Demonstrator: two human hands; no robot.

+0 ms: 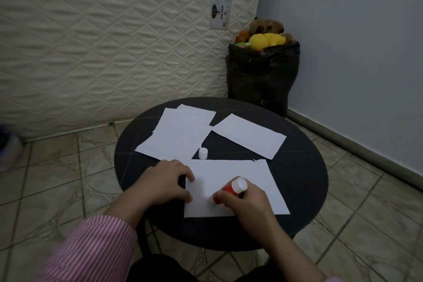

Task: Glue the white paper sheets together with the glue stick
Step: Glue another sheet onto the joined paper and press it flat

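Observation:
A white paper sheet (231, 174) lies at the near side of a round black table (304, 181). My right hand (249, 201) grips a red glue stick (229, 191) with a white end, tilted, its lower end on that sheet. My left hand (167, 181) rests flat on the sheet's left edge. The white cap (203, 153) stands on the table just beyond the sheet. A stack of white sheets (180, 133) lies at the far left, and a single sheet (249, 136) lies at the far right.
A quilted mattress (114, 41) leans against the wall behind the table. A black bag (263, 75) full of soft toys stands in the corner to the right. The floor around the table is tiled.

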